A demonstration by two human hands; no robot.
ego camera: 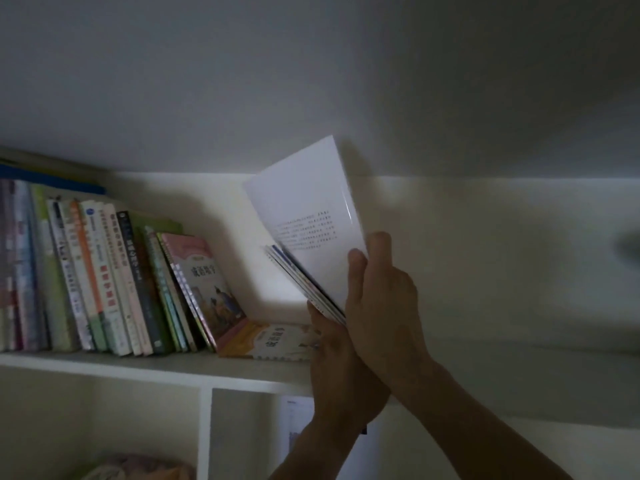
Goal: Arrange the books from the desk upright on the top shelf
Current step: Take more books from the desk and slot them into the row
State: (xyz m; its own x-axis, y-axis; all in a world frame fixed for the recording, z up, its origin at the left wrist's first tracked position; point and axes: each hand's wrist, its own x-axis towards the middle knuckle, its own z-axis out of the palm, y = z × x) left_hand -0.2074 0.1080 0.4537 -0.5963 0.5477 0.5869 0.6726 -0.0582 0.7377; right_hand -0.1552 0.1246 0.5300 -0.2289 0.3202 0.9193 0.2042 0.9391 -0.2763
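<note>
Your right hand (381, 299) and left hand (341, 368) hold a thin stack of books (308, 237) between them, raised above the right part of the top shelf (156, 367) and tilted with its upper end leaning left. The right hand lies against the stack's right face, thumb and fingers curled over its lower right edge, so it is grasping the stack; the left hand sits below and to the left, supporting the stack's bottom edge, though you cannot tell how its fingers close. The stack's white back cover, bearing a block of small print, faces you. On the shelf to the left, a row of books (86, 278) stands leaning leftward, ending in a pink-covered book (207, 282). An orange-and-white book (273, 341) lies flat on the shelf, between that row and your hands, just beside the left hand.
</note>
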